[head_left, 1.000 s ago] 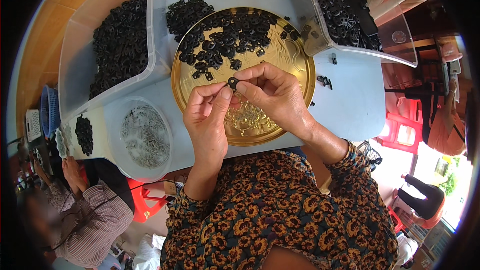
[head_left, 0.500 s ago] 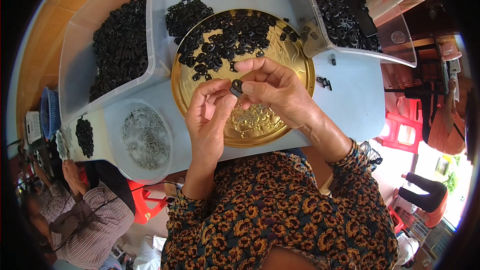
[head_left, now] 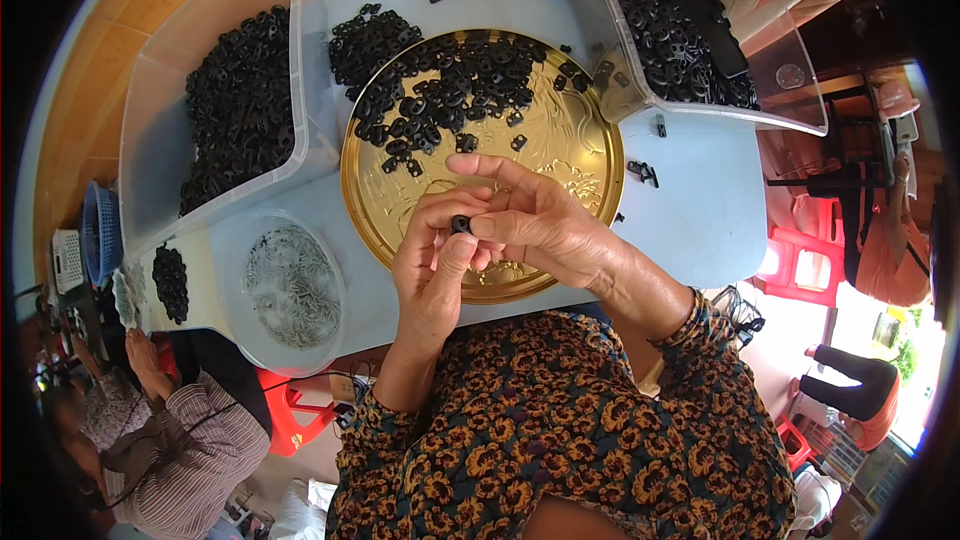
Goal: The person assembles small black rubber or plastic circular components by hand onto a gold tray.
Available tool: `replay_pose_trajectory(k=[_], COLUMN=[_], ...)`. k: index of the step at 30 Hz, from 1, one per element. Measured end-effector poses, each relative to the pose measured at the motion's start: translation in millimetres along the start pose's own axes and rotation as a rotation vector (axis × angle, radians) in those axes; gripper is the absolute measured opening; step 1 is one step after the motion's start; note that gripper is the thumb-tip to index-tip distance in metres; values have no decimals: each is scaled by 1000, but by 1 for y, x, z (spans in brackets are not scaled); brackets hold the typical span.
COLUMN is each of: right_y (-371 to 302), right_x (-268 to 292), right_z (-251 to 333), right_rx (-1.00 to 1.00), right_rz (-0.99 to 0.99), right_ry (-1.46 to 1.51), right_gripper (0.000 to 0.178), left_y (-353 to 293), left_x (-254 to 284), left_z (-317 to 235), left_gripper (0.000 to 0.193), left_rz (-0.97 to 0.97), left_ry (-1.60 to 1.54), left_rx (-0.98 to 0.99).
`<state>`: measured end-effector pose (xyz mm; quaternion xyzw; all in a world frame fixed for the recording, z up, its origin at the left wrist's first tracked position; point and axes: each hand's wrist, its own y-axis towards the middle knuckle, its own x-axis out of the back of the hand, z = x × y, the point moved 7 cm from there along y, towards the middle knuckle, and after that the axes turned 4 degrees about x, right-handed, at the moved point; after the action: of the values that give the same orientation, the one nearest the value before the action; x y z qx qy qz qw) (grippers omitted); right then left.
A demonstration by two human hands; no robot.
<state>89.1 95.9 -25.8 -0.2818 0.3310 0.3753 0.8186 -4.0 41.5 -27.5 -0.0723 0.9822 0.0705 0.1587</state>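
Note:
Over the near part of a round golden tray (head_left: 565,150), my two hands meet at a small black plastic piece (head_left: 461,224) with a round hole. The thumb and fingers of my left hand (head_left: 425,260) pinch it from the left. My right hand (head_left: 550,225) presses thumb and fingertips against its right side, its index finger stretched out above. Fingers hide part of the piece. Beyond my hands, many similar black pieces (head_left: 455,90) lie loose on the far half of the tray.
Clear plastic bins of black parts stand left (head_left: 240,100) and right (head_left: 675,35). A clear round tub (head_left: 295,285) with small silvery metal pieces sits left. Behind the tray lies a black heap (head_left: 370,45). Another person (head_left: 195,430) sits at lower left; red stools (head_left: 805,265) stand right.
Both hands have come slightly nearer to me with the black piece, which has turned and is more covered by the fingers. The tray appears slightly lower in view.

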Motion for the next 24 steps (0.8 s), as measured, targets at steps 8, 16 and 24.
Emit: replay_pose_trajectory(k=[8,16,24], right_y=[0,-58,-84], right_x=[1,-27,-43], right_z=[2,134,173], right_rx=[9,826,1442], right_rz=[-48,-360,-528], right_ry=[-27,-946,-1383], right_gripper=[55,19,21], left_y=[2,2,-2], left_x=[-1,12,27], left_z=[1,-7,-4], left_gripper=[26,37,23], left_rz=[-23,-68,-183], left_ry=[-103,-33,-9], left_rx=[74,-59,66])
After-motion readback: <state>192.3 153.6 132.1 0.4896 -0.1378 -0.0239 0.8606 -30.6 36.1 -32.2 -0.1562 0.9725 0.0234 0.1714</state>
